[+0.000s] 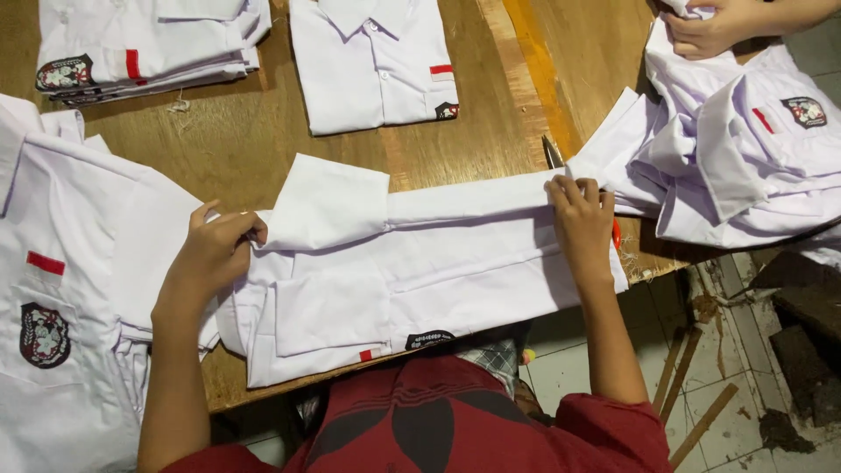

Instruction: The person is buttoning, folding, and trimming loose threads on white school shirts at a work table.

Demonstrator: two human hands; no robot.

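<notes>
I see a white shirt (438, 271) lying flat across the near edge of the wooden table (254, 140), half folded into a long rectangle, with one short sleeve turned up at its upper left and a dark badge and a small red tab showing at its near hem. The cloth looks thin, smooth and crisp, with sharp creases along the folds. My left hand (210, 254) sits at the shirt's left end, fingers pinched on the cloth by the sleeve fold. My right hand (580, 223) is at the right end, fingers curled down and pressing the folded upper edge flat. Just beyond that hand a pair of scissors (552, 151) pokes out from under the cloth. A folded shirt (372, 61) lies farther back, stacks of shirts lie on both sides, and another person's hand (714, 26) grips cloth at the far right.
</notes>
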